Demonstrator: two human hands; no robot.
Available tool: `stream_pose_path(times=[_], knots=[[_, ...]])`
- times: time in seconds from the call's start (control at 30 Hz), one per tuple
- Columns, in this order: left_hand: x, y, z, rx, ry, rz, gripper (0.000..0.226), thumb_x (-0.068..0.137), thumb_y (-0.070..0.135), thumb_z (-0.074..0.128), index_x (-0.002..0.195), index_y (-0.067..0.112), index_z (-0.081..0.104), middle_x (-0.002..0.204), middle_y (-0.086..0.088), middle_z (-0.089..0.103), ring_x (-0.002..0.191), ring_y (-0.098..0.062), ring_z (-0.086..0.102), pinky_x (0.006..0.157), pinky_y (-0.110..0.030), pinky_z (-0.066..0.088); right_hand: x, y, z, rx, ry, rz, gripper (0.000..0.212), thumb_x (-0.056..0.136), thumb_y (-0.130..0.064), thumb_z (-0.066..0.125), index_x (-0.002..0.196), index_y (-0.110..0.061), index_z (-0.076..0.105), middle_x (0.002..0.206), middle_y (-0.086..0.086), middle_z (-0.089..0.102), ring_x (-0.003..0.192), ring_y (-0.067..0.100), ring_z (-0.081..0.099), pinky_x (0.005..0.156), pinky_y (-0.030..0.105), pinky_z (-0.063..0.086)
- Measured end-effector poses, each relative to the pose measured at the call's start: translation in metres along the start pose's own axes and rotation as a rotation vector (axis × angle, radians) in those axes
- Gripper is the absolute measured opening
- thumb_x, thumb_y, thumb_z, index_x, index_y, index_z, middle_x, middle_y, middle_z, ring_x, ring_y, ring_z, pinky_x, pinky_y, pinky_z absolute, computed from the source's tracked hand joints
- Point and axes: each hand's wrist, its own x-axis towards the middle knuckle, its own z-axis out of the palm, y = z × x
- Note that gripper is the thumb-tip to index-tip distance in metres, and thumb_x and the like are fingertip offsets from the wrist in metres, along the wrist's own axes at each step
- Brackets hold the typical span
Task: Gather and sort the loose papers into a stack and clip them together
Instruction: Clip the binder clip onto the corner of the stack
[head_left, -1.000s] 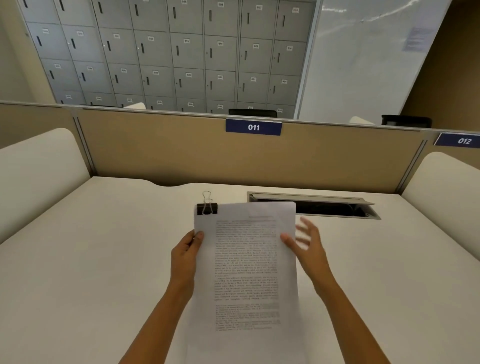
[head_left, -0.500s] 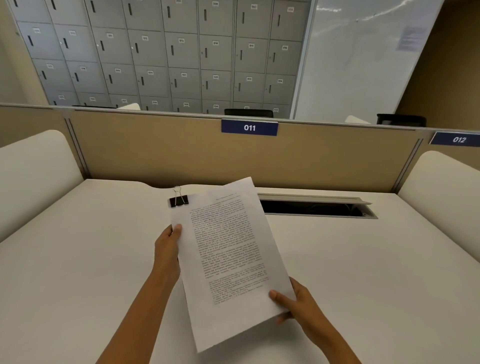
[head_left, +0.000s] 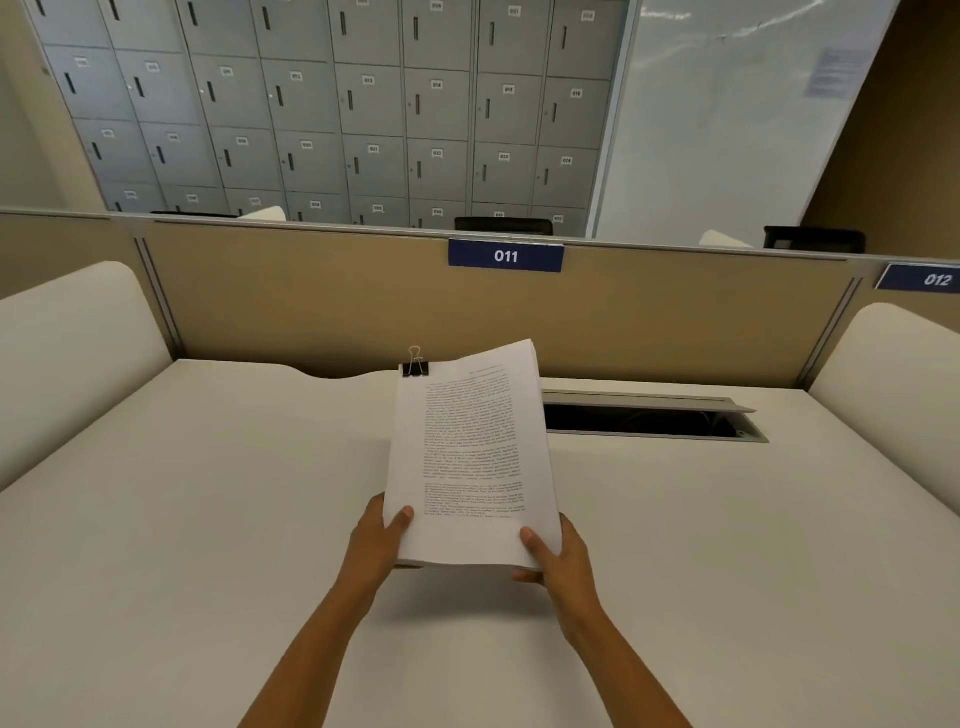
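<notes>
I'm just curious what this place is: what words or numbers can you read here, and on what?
"011": middle blue sign on the partition.
"012": right blue sign.
Locker labels: too small.
Print on the papers: too small.
Notice on the whiteboard: blurred.
</notes>
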Motion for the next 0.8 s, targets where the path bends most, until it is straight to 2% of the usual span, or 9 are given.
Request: stream_pose_path(times=[0.1,0.2,0.3,0.43,0.5,0.6,0.67,0.8], knots=[[0.003,-0.007,0.001,0.048,0.045,0.044,0.043,0.095,0.022,0.046,0.135,0.010,0.036,0.128,-0.012,0.052,0.102,-0.027,0.055,0.076,-0.042,0.057,0.006,0.005,0.009,-0.036,0.015,-0.001,0.040,0.090,-0.018,0.059,0.127,-0.020,0.045,0.109,-0.010,0.061,0.080,0.016,0.069,0.056,0.027,0.058],[0.010,-0.013,0.003,0.116,0.133,0.073,0.044,0.095,0.020,0.045,0.136,0.008,0.036,0.133,-0.014,0.051,0.115,-0.032,0.052,0.093,-0.040,0.045,0.013,0.014,0.019,-0.058,0.027,0.013,0.039,0.090,-0.022,0.059,0.127,-0.025,0.045,0.114,-0.007,0.062,0.085,0.031,0.069,0.056,0.029,0.058],[0.022,-0.021,0.005,0.101,0.189,0.081,0.045,0.095,0.020,0.046,0.137,0.007,0.037,0.136,-0.014,0.050,0.122,-0.033,0.049,0.103,-0.043,0.039,0.024,0.023,0.028,-0.123,0.025,-0.029,0.040,0.089,-0.025,0.060,0.127,-0.028,0.046,0.122,-0.003,0.062,0.091,0.029,0.068,0.068,0.040,0.060],[0.038,-0.033,0.006,0.096,0.249,0.099,0.044,0.095,0.018,0.045,0.138,0.008,0.037,0.134,-0.015,0.052,0.120,-0.033,0.052,0.102,-0.042,0.040,0.037,0.026,0.037,-0.206,0.018,-0.089,0.034,0.091,-0.021,0.056,0.124,-0.024,0.047,0.113,-0.010,0.063,0.068,0.022,0.069,0.056,0.025,0.057],[0.044,-0.039,0.007,0.098,0.292,0.114,0.044,0.096,0.017,0.044,0.138,0.008,0.038,0.132,-0.016,0.054,0.118,-0.033,0.053,0.100,-0.038,0.041,0.045,0.030,0.043,-0.262,0.029,-0.104,0.035,0.092,-0.024,0.056,0.126,-0.024,0.047,0.111,-0.011,0.063,0.073,0.018,0.068,0.062,0.027,0.059],[0.054,-0.042,0.008,0.093,0.338,0.169,0.041,0.096,0.015,0.043,0.136,0.009,0.040,0.127,-0.015,0.057,0.112,-0.031,0.056,0.096,-0.034,0.042,0.058,0.034,0.051,-0.373,0.057,-0.138,0.039,0.091,-0.030,0.055,0.128,-0.024,0.045,0.110,-0.014,0.060,0.094,0.006,0.062,0.086,0.024,0.054],[0.067,-0.041,0.008,0.095,0.359,0.194,0.040,0.096,0.013,0.043,0.136,0.007,0.041,0.126,-0.015,0.058,0.111,-0.031,0.056,0.095,-0.033,0.042,0.070,0.036,0.057,-0.399,0.072,-0.151,0.039,0.091,-0.030,0.055,0.128,-0.023,0.045,0.112,-0.014,0.059,0.101,0.005,0.058,0.091,0.023,0.050],[0.097,-0.040,0.008,0.105,0.363,0.217,0.038,0.095,0.010,0.044,0.133,0.006,0.044,0.126,-0.015,0.058,0.113,-0.031,0.056,0.098,-0.034,0.041,0.098,0.040,0.069,-0.467,0.107,-0.149,0.045,0.090,-0.034,0.055,0.132,-0.025,0.042,0.120,-0.005,0.059,0.109,0.012,0.056,0.096,0.033,0.049]])
